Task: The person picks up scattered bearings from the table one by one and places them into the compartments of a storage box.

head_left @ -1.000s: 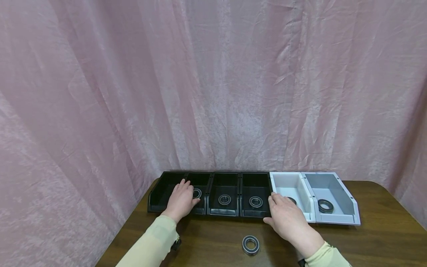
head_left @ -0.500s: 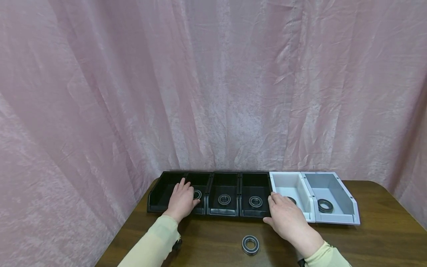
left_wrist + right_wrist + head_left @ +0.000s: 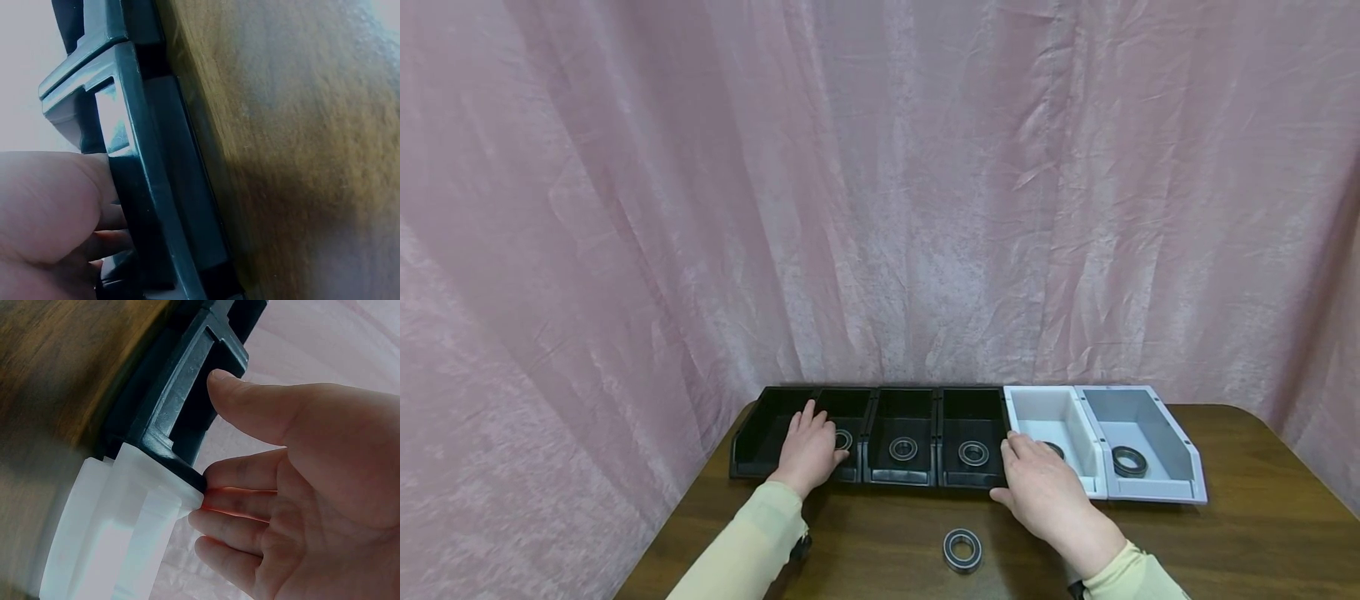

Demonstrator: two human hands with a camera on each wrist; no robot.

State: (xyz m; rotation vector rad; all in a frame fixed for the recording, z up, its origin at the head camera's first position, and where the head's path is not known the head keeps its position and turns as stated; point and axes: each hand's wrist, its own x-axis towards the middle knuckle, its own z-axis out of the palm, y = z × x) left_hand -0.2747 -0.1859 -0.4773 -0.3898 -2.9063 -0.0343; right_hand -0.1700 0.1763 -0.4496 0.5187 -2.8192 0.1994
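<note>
My left hand [image 3: 807,451] lies over the two leftmost black bins, its fingers extended across their shared wall. In the left wrist view, the fingers [image 3: 112,217] reach in behind the front lip of a black bin [image 3: 181,181]. A bearing [image 3: 843,439] lies partly hidden beside my left thumb. My right hand [image 3: 1043,487] rests where the black bins meet the white bin [image 3: 1101,467]. Seen from the right wrist, its fingers [image 3: 240,470] are fairly straight at that joint, with the thumb beside the black bin [image 3: 178,394]. Neither hand visibly holds a bearing.
A loose bearing [image 3: 962,550] lies on the wooden table [image 3: 880,533] between the forearms. Two middle black bins each contain a bearing [image 3: 903,449]. The light grey bin [image 3: 1157,489] at the right has one bearing [image 3: 1129,462]. Behind the row hangs a pink curtain [image 3: 880,208].
</note>
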